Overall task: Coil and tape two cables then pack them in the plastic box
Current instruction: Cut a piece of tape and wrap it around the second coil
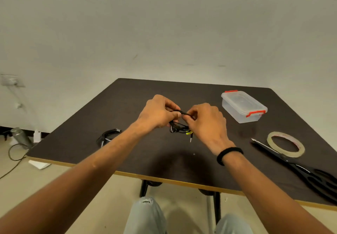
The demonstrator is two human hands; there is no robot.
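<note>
Two hands meet over the middle of the dark brown table [127, 97]. The left hand [160, 113] has its fingers curled around a black cable [179, 126]. The right hand [204, 122] pinches the same cable from the other side. The cable is bunched in loops between the two hands, held up just above the table. A small metal plug [191, 139] hangs down from the bunch, next to a bit of yellow. The right wrist wears a black band [228, 154].

A second black cable [108, 136] lies in a loose coil on the table, to the left of the hands and apart from them.

The clear plastic box [243, 107] sits on the far right part of the table. Its lid is on, and it has red clips at both ends. It is well away from the hands.

Nearer on the right lies a roll of clear tape [285, 143], flat on the table. A pair of black scissors [299, 168] lies just beside it, and the tape seems to touch the blades.

Nothing lies between the hands and the box. Under the table edge show two knees in light jeans [145, 215]. A grey bottle [21, 137] is on the floor at the left.
</note>
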